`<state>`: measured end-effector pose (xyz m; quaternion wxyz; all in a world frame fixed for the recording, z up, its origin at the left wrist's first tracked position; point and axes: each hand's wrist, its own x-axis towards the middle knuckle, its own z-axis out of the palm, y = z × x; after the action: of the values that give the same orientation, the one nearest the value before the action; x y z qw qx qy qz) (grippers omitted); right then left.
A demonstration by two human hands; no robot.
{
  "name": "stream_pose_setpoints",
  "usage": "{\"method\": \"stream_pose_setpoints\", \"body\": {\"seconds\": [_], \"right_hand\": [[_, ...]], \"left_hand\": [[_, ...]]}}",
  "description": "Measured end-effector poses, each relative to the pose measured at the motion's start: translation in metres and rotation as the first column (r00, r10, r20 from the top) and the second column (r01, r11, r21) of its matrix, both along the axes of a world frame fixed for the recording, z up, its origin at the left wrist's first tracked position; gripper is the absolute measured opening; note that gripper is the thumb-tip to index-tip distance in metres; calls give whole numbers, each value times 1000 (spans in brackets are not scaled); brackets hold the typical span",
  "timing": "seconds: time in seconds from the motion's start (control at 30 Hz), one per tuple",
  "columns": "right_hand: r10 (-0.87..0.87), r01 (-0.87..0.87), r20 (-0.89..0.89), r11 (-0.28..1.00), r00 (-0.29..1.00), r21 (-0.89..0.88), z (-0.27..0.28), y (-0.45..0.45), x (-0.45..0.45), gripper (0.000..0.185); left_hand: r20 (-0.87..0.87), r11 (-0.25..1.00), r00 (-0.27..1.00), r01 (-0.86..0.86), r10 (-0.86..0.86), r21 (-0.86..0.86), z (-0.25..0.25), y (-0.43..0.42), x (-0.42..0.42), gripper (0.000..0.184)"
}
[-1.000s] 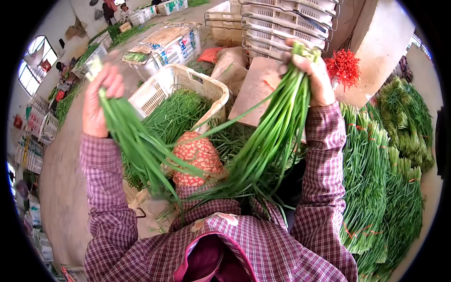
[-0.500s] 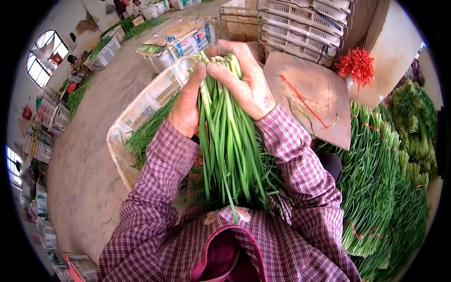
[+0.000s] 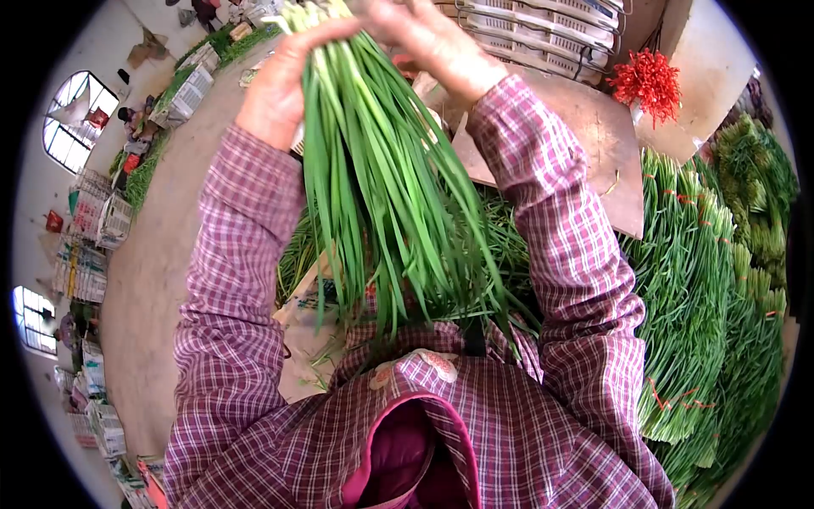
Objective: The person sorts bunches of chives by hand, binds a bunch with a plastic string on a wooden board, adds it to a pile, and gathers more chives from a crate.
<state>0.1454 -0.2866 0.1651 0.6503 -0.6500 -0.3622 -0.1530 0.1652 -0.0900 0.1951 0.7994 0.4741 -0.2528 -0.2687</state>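
A thick bunch of garlic chives (image 3: 381, 178) hangs in front of me, pale cut ends at the top and green leaves fanning down toward my lap. My left hand (image 3: 284, 85) is closed round its upper left side, thumb across the stems. My right hand (image 3: 441, 51) is at the upper right by the stem ends, its fingers blurred and partly cut off by the frame edge. Whether it grips the stems cannot be made out. My right sleeve covers part of a brown board (image 3: 606, 136).
Tied chive bundles (image 3: 687, 288) are piled at my right. Red ties (image 3: 646, 87) hang in a cluster by the wall, near stacked white crates (image 3: 543, 34). Loose chives (image 3: 297, 263) lie below the bunch. Across the floor (image 3: 161, 246), more crates (image 3: 186, 93) line the left wall.
Both hands have risen, the left one also moving left, with the chives. The bunch now tilts, stem ends up and left. The red strip on the board no longer shows.
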Motion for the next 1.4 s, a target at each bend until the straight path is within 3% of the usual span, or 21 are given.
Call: {"method": "stream_pose_setpoints", "body": {"seconds": [0.07, 0.1, 0.13, 0.2, 0.27, 0.33, 0.4, 0.47, 0.5, 0.57, 0.6, 0.67, 0.77, 0.83, 1.13, 1.3, 1.4], "right_hand": [[-57, 52, -66, 997, 996, -64, -14, 11, -28, 105], [-119, 108, -40, 972, 992, -210, -18, 10, -32, 117], [-162, 168, 44, 956, 986, -242, -32, 9, -29, 106], [-170, 168, 15, 955, 985, -244, -60, -4, -39, 90], [-289, 259, -38, 902, 956, -344, -94, -22, -47, 70], [-460, 333, -97, 756, 883, -563, -120, -46, -60, 60], [-448, 264, -162, 741, 879, -617, -151, -79, -61, 61], [-554, 420, -7, 641, 833, -642, -149, -99, -83, 53], [-554, 423, -6, 642, 833, -639, -140, -105, -85, 53], [-558, 573, 134, 805, 819, -153, -119, -116, -89, 40], [-561, 577, 133, 803, 817, -151, -100, -113, -100, 40], [-555, 557, -62, 814, 830, 166, -57, -89, -125, 29], [-536, 532, 212, 843, 817, 81, -31, -46, -135, 20], [-402, 426, 327, 905, 855, -1, -26, -17, -126, 21], [-567, 594, 348, 804, 747, 34, -38, 4, -76, 29], [-612, 661, 359, 750, 705, -21, -39, 5, -81, 21], [-669, 748, 413, 661, 617, -47, -43, 10, -80, 16]], "left_hand": [[167, 988, 975, -154, 150, 15, 20, 2, 8, 29], [140, 980, 972, -194, 187, 42, 34, 12, 18, 29], [171, 985, 973, -167, 157, 46, 47, 21, 24, 24], [200, 978, 958, -208, 203, 2, 64, 34, 31, 20], [236, 965, 937, -262, 259, -20, 75, 48, 28, 18], [206, 950, 929, -287, 308, -124, 81, 71, 39, 20], [292, 900, 852, -400, 434, -171, 80, 71, 36, 19], [265, 879, 841, -429, 473, -207, 79, 74, 36, 18], [269, 880, 840, -428, 472, -207, 78, 73, 35, 18], [229, 876, 850, -430, 475, -220, 76, 69, 34, 17], [231, 878, 851, -426, 471, -218, 74, 68, 37, 17], [225, 908, 882, -379, 413, -181, 72, 65, 45, 16], [231, 914, 888, -358, 397, -192, 67, 43, 34, 15], [224, 921, 899, -337, 377, -196, 67, 37, 35, 16], [174, 939, 934, -273, 311, -210, 62, 21, 8, 17], [136, 940, 950, -244, 281, -239, 54, 21, 9, 18], [113, 954, 965, -208, 236, -215, 51, 22, 12, 19]]}}
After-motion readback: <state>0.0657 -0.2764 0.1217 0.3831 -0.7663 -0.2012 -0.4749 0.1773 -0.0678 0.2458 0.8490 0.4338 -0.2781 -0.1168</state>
